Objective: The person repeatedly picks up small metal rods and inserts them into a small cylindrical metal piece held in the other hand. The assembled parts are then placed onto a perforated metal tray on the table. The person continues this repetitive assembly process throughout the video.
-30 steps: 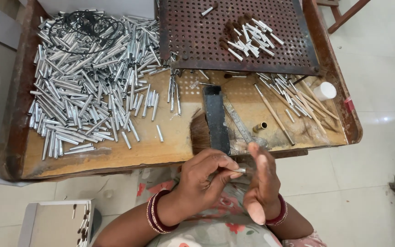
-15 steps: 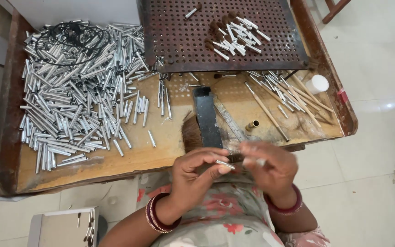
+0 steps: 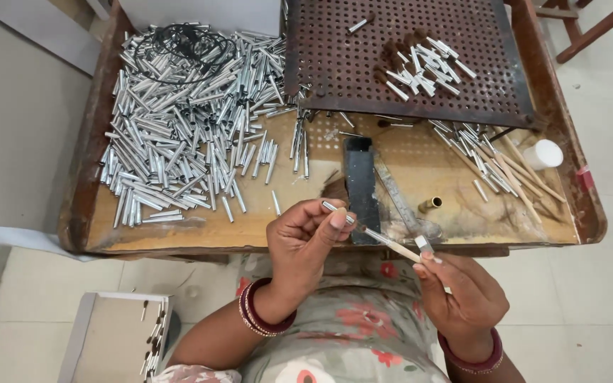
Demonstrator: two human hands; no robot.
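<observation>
Silvery tube (image 3: 336, 211) pinched in the left hand (image 3: 305, 241), thin stick (image 3: 390, 243) gripped by the right hand (image 3: 462, 294), seemingly aligned tip-to-tube above the bench (image 3: 200, 230), both grips closed.

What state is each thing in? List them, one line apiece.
left hand: raised, pinching a short metal tube
right hand: holding a thin pale stick
thin pale stick: slanted, its tip at the tube's end
metal tubes: heaped loose on the wooden tray
perforated plate: lying flat, a few finished pieces on it
white cap: upright by the tray's right edge
</observation>
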